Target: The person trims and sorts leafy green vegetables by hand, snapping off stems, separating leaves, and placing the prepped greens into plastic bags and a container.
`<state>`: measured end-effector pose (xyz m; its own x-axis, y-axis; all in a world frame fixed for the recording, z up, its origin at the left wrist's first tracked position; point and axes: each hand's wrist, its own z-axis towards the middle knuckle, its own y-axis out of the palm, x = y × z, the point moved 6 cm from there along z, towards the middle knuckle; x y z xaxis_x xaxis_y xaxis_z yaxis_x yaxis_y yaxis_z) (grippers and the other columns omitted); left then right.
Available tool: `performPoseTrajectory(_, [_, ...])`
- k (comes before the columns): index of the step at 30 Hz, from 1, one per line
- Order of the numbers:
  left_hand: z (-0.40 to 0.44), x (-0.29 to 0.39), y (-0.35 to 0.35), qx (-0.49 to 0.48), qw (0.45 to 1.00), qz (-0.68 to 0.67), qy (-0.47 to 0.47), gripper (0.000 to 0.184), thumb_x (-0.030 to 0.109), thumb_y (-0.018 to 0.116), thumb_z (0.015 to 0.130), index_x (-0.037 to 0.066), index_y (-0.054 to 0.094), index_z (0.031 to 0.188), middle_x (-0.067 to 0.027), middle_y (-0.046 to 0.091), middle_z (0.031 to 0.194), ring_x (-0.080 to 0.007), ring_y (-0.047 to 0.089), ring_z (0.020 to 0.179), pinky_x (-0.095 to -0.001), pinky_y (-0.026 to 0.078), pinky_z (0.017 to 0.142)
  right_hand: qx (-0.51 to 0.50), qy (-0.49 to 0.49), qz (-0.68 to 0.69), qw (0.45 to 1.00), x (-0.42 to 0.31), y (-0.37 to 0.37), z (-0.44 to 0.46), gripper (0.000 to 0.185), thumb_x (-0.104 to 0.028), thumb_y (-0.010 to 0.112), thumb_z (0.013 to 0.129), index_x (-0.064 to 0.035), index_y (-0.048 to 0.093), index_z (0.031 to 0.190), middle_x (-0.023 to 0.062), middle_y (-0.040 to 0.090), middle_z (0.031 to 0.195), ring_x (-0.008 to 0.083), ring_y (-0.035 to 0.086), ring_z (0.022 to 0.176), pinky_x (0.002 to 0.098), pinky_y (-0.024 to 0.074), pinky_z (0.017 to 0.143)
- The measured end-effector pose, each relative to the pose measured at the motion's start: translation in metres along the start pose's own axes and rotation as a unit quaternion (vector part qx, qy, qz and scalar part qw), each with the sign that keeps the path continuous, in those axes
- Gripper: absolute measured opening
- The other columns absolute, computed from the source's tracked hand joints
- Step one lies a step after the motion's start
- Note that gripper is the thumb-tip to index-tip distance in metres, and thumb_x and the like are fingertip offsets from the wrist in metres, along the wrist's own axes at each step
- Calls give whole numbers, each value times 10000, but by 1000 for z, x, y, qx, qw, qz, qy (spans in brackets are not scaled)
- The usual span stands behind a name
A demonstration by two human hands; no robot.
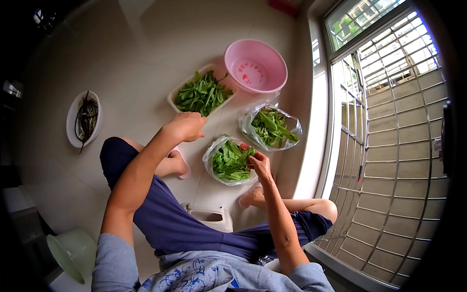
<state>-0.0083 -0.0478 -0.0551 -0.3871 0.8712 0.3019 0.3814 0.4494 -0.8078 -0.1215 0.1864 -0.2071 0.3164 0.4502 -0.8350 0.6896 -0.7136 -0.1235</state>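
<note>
My left hand (187, 127) is closed just below the near edge of a shallow basket (171, 100) heaped with long green leaves (202, 95); what its fingers hold, if anything, is hidden. At the right rim of a clear plastic bag (208, 163), my right hand (260, 165) pinches the leafy greens (228, 161) that fill it. A second clear bag (247, 127) with more leafy stems (271, 125) stands open beyond, near the wall.
A pink basin (258, 86) sits behind the basket. Far left is a white oval basket (72, 121) of dark thin pods or stems (86, 116). A plastic stool (221, 221) stands between my legs, a pale green basin (78, 250) lower left. A barred window (384, 146) lines the right.
</note>
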Motion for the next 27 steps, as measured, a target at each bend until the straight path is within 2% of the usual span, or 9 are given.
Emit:
performPoseTrajectory(6, [26,27,42,-4,991,-62,115,349,219,512,745,15,487,1027,-160,503,1020,-309,466,951,-358,374,814,-68,-116,-77,988,-27,6,-14,144,-58,495,750,37,519,855,40,555,741,97,514,695,219,425,633])
performPoseTrajectory(9, [33,40,62,26,978,-133,159,322,192,502,740,1,504,999,-172,524,976,-311,483,924,-353,381,802,-24,-183,-97,978,-50,3,-40,172,-82,522,711,37,530,836,49,563,669,82,506,647,225,396,579])
performPoseTrajectory(11, [37,46,69,55,968,-170,175,317,184,503,734,-4,510,989,-175,532,955,-303,494,909,-346,388,791,-33,-188,-84,978,-49,1,-49,155,-60,510,729,39,524,848,55,568,699,90,518,666,224,413,606])
performPoseTrajectory(14, [45,48,81,39,951,-274,138,329,216,520,744,8,513,998,-140,551,934,-220,524,868,-306,420,725,-62,-173,82,980,-57,6,-65,117,5,470,761,41,508,866,52,559,750,98,529,701,220,437,668])
performPoseTrajectory(16, [50,46,104,-69,850,-520,44,327,231,538,755,29,516,1012,-71,566,900,-119,532,796,-241,430,658,-66,-178,97,977,-50,6,-65,115,5,472,760,42,507,863,50,556,746,96,528,703,217,435,666])
performPoseTrajectory(17, [51,48,109,-66,852,-517,44,327,231,538,755,29,516,1012,-71,566,900,-119,532,796,-241,430,658,-69,-183,110,975,-49,6,-65,112,4,474,759,43,506,860,47,554,743,94,526,706,214,432,664])
performPoseTrajectory(20, [52,54,121,-29,758,-650,45,298,161,565,749,47,521,1020,-11,567,847,-59,523,706,-183,425,620,-68,-202,80,974,-48,5,-67,118,-1,485,753,44,505,860,42,554,729,86,520,685,205,424,631])
performPoseTrajectory(24, [42,72,109,31,721,-681,125,232,105,590,718,41,572,941,-8,571,800,-50,514,705,-173,422,612,-47,-216,3,975,-48,3,-67,136,-11,503,739,43,503,864,48,560,721,81,511,658,201,411,596])
performPoseTrajectory(27, [40,75,103,70,740,-658,118,205,98,586,717,23,583,908,-10,575,746,-56,518,681,-172,419,607,-30,-229,-39,972,-52,4,-67,161,-27,522,727,24,510,880,59,565,708,77,501,635,202,402,576])
